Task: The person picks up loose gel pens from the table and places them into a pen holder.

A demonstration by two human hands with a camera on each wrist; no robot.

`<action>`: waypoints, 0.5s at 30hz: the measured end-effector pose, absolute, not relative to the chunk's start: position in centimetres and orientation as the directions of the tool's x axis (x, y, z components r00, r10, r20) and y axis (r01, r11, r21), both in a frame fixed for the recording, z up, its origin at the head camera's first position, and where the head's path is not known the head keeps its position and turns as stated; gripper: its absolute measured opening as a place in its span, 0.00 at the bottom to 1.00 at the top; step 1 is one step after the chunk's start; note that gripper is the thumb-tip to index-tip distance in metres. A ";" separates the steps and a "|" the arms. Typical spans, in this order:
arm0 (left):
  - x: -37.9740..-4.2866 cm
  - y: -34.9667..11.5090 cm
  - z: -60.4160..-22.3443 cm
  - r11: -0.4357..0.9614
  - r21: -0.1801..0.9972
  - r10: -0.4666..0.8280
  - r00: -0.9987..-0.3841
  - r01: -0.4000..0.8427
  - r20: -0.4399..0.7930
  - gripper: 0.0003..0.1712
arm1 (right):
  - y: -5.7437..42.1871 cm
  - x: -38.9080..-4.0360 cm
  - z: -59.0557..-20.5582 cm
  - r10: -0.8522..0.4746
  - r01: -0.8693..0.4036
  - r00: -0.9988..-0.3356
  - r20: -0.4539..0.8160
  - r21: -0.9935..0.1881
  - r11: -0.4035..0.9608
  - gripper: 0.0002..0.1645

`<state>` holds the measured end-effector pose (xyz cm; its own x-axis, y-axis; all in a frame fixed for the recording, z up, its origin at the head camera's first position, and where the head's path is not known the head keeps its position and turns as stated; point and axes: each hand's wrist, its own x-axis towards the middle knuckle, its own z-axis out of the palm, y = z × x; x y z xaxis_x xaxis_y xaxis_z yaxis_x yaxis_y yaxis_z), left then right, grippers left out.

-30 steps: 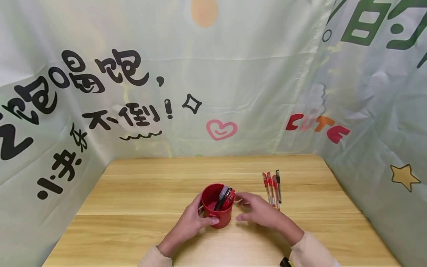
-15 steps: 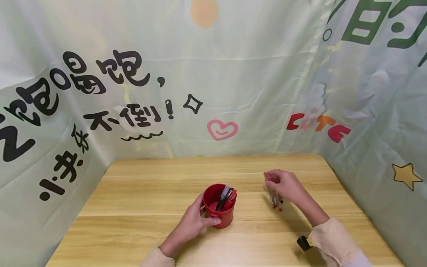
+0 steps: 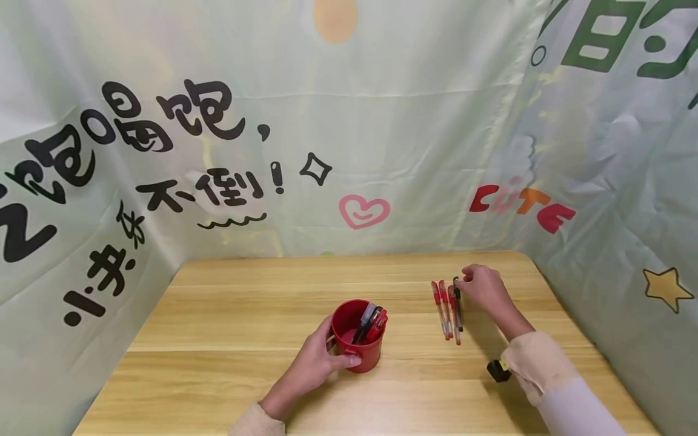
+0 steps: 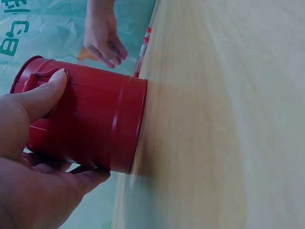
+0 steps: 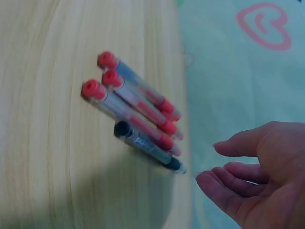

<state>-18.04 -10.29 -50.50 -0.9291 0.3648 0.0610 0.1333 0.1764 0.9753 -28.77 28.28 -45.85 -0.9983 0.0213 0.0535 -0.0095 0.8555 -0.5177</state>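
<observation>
My left hand (image 3: 313,357) grips a small red bucket (image 4: 90,114) standing on the table, the thumb lying over its side handle and the fingers round the far side. Inside it lean a black pen (image 3: 360,332) and a red pen (image 3: 376,327). To the right, three red-capped pens (image 5: 136,117) lie side by side with a black-capped pen (image 5: 150,148) at their right end. My right hand (image 3: 485,290) hovers at the cap end of the black-capped pen. In the right wrist view its thumb and fingers are apart, with nothing between them.
The light wooden table (image 3: 229,303) meets a printed cloth (image 3: 414,151) along its back and sides. A black object with a yellow patch (image 3: 498,370) is at the right sleeve's cuff, above the table.
My right hand has left the bucket's side, passed over the pens and moved on to the cap end of the black-capped one. The left hand and the bucket have stayed put.
</observation>
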 end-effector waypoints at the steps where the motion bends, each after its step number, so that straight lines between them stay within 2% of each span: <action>1: -18.0 -10.3 -50.5 0.174 0.976 0.365 -0.929 0.131 0.060 0.54 | 28.4 -29.0 -46.0 0.023 -0.002 -0.999 0.042 -0.515 0.857 0.28; 12: -18.1 -10.3 -50.5 0.183 0.974 0.361 -0.931 0.131 0.057 0.55 | 29.3 -31.0 -47.6 0.071 0.099 -0.995 -0.075 -0.500 0.860 0.26; 15: -18.1 -10.3 -50.5 0.186 0.974 0.358 -0.932 0.128 0.054 0.55 | 29.4 -31.3 -47.9 0.081 0.111 -0.994 -0.080 -0.513 0.851 0.18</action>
